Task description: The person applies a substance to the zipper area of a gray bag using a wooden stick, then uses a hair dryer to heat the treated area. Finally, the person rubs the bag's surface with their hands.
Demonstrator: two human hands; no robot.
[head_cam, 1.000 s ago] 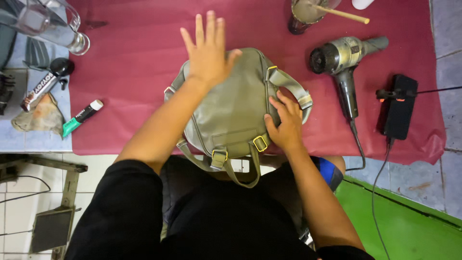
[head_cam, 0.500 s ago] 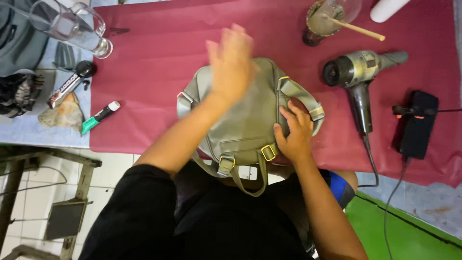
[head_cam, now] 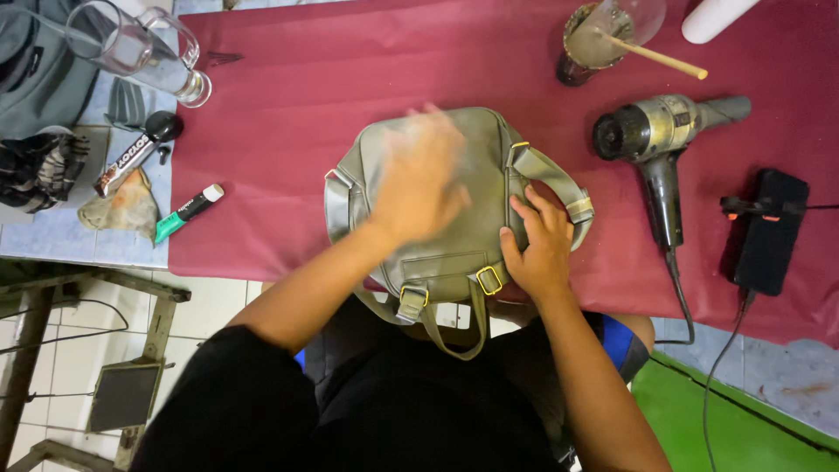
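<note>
An olive-green backpack (head_cam: 463,218) lies flat on the dark red cloth (head_cam: 288,131) covering the tabletop, its lower edge and dangling straps hanging over the near edge toward the person. The left hand (head_cam: 419,179), blurred, hovers over or brushes the middle of the bag with the forearm reaching in from the lower left; its fingers look spread, gripping nothing, though the blur hides whether the palm touches. The right hand (head_cam: 537,245) rests open, palm down, fingers splayed on the bag's right side just beside the shoulder strap (head_cam: 559,183). A hair dryer (head_cam: 664,140) lies well to the right
</note>
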